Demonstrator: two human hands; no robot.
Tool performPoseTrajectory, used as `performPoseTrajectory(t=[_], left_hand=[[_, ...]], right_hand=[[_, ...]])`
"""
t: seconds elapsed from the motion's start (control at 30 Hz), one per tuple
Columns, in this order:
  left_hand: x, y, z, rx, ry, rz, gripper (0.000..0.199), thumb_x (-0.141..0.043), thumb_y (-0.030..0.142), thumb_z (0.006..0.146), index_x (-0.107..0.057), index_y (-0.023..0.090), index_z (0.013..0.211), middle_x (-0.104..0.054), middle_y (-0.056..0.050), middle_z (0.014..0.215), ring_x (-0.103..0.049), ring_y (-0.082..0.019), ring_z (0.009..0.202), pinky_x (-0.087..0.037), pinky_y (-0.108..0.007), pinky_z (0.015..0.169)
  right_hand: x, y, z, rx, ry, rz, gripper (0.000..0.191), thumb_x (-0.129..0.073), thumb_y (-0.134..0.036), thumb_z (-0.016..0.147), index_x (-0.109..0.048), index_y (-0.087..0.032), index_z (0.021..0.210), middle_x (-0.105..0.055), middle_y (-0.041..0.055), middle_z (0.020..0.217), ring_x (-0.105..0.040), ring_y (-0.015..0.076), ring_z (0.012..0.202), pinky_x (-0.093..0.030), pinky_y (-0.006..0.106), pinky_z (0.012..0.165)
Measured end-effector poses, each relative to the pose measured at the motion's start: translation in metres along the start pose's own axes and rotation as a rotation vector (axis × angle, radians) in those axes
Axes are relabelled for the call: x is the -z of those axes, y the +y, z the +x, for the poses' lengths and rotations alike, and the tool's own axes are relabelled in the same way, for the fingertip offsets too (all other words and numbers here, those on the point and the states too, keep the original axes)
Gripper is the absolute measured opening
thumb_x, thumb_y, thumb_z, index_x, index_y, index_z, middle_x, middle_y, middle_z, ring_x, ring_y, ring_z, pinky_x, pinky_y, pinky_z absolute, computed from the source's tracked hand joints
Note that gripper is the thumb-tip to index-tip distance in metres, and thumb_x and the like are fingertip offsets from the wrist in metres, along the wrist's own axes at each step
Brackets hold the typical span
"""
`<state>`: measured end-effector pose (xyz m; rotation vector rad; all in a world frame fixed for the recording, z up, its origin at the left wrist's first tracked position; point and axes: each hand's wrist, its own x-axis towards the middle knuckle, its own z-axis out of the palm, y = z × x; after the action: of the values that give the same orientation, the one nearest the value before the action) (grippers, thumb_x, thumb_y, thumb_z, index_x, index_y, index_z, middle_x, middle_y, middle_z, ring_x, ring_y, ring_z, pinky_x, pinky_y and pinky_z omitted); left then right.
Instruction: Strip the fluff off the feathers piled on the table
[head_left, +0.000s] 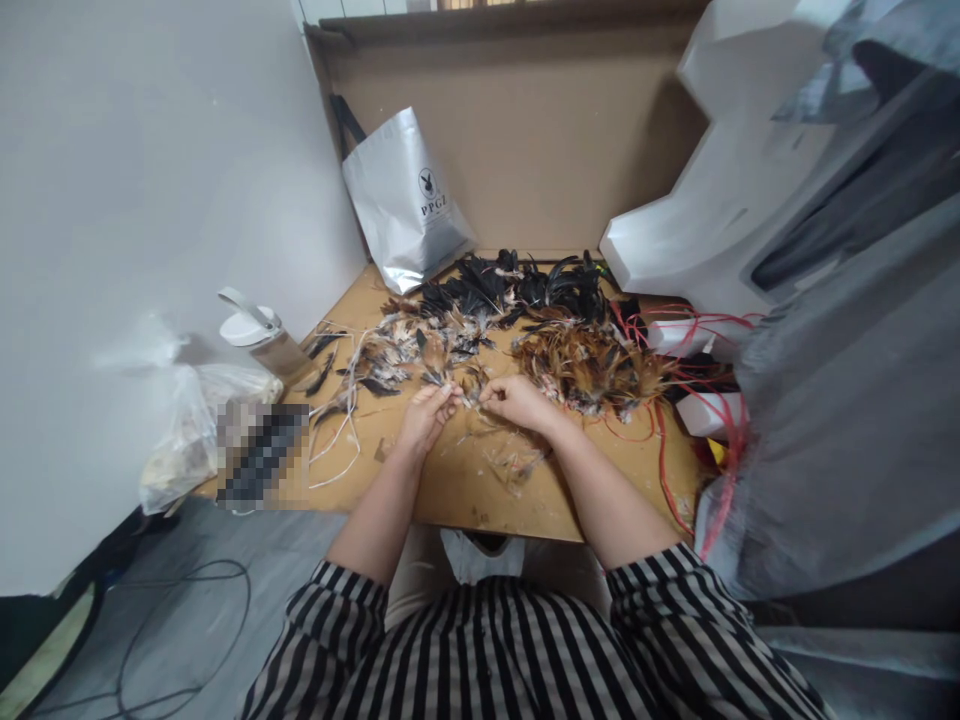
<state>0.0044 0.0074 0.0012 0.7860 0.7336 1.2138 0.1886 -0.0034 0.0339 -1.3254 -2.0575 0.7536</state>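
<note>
Over the middle of the wooden table, my left hand (429, 416) is pinched on the base of a small brown feather bunch (435, 357) that points away from me. My right hand (517, 402) is closed, thumb and fingertips together, just right of the left; what it holds, if anything, is too small to name. Brown feathers (592, 365) are heaped beyond the right hand, black feathers (517, 285) lie at the back, and pale grey-brown feathers (390, 350) lie to the left. Loose wisps (514, 460) are scattered on the table nearer to me.
A silver bag (409, 195) leans at the back left. On the left are a lidded cup (262, 335), a plastic bag (184, 440) and white cord (351, 400). Red strings (664, 480) and white boxes (709, 412) are at the right, beside grey cloth (847, 400).
</note>
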Motion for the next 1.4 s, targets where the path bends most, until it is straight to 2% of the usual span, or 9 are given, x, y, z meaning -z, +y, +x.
performPoseTrajectory(t=[0.2,0.33,0.4,0.5,0.6,0.7,1.1,1.27,1.4], left_hand=[[0.001,0.001,0.000,0.008,-0.023,-0.019,0.018,-0.069,0.023,0.064,-0.064,0.011,0.078,-0.065,-0.003,0.073,-0.057,-0.006,0.058,-0.042,-0.015,0.052],[0.002,0.001,0.000,0.009,-0.033,-0.035,0.018,-0.069,0.022,0.065,-0.064,0.011,0.078,-0.065,-0.003,0.073,-0.057,-0.006,0.059,-0.042,-0.015,0.052],[0.002,0.000,0.000,0.005,-0.030,-0.040,0.018,-0.069,0.022,0.065,-0.064,0.011,0.078,-0.065,-0.004,0.074,-0.057,-0.006,0.059,-0.042,-0.015,0.052],[0.003,-0.001,0.001,0.013,-0.031,-0.049,0.017,-0.068,0.022,0.065,-0.064,0.011,0.078,-0.066,-0.004,0.078,-0.058,-0.007,0.061,-0.043,-0.015,0.053],[0.004,-0.001,0.000,0.045,-0.062,-0.055,0.017,-0.068,0.020,0.066,-0.064,0.011,0.080,-0.066,-0.006,0.085,-0.059,-0.007,0.065,-0.043,-0.015,0.054],[0.004,-0.001,-0.002,0.084,-0.108,-0.044,0.016,-0.067,0.019,0.067,-0.064,0.011,0.080,-0.066,-0.008,0.091,-0.060,-0.008,0.067,-0.044,-0.015,0.055],[0.008,-0.004,-0.005,0.291,-0.260,-0.083,0.016,-0.064,0.017,0.070,-0.062,0.012,0.084,-0.066,-0.011,0.094,-0.062,-0.009,0.067,-0.046,-0.016,0.057],[0.007,-0.003,-0.006,0.309,-0.228,-0.117,0.012,-0.065,0.014,0.068,-0.063,0.012,0.079,-0.066,-0.005,0.078,-0.059,-0.006,0.060,-0.045,-0.013,0.054],[0.005,-0.001,-0.004,0.269,-0.169,-0.109,0.006,-0.065,0.013,0.068,-0.063,0.011,0.073,-0.063,-0.002,0.070,-0.055,-0.003,0.055,-0.044,-0.011,0.053]], right_hand=[[-0.011,-0.016,-0.006,0.119,0.039,-0.346,0.025,-0.050,-0.021,0.075,-0.063,-0.023,0.096,-0.060,0.0035,0.083,-0.053,0.0133,0.071,-0.034,0.022,0.063],[-0.019,-0.013,-0.003,0.070,0.062,-0.415,0.021,-0.047,-0.026,0.078,-0.066,-0.020,0.083,-0.059,0.0070,0.085,-0.053,0.0154,0.072,-0.035,0.025,0.062],[-0.021,-0.009,0.002,0.052,0.171,-0.237,0.018,-0.049,-0.027,0.076,-0.066,-0.019,0.077,-0.059,0.0058,0.081,-0.052,0.0146,0.071,-0.036,0.025,0.064],[-0.020,-0.004,0.008,-0.047,0.375,0.287,0.018,-0.057,-0.034,0.071,-0.064,-0.017,0.074,-0.057,0.0016,0.067,-0.049,0.0115,0.060,-0.037,0.024,0.058],[-0.017,-0.002,0.012,-0.194,0.356,0.834,0.025,-0.064,-0.041,0.064,-0.059,-0.017,0.071,-0.049,-0.0039,0.052,-0.039,0.0070,0.045,-0.030,0.021,0.045],[-0.015,-0.005,0.011,-0.257,0.298,1.110,0.028,-0.070,-0.039,0.056,-0.058,-0.017,0.069,-0.050,-0.0043,0.054,-0.038,0.0048,0.044,-0.026,0.019,0.042],[-0.038,-0.018,0.013,-0.259,0.269,1.345,0.024,-0.075,-0.029,0.051,-0.063,-0.017,0.069,-0.061,-0.0020,0.068,-0.051,0.0072,0.059,-0.041,0.020,0.055],[-0.041,-0.019,0.014,-0.261,0.220,1.378,0.024,-0.075,-0.030,0.053,-0.064,-0.018,0.071,-0.057,-0.0035,0.060,-0.050,0.0066,0.055,-0.042,0.020,0.054],[-0.040,-0.018,0.013,-0.284,0.211,1.361,0.026,-0.074,-0.031,0.054,-0.064,-0.020,0.075,-0.062,-0.0021,0.072,-0.052,0.0069,0.059,-0.042,0.020,0.056]])
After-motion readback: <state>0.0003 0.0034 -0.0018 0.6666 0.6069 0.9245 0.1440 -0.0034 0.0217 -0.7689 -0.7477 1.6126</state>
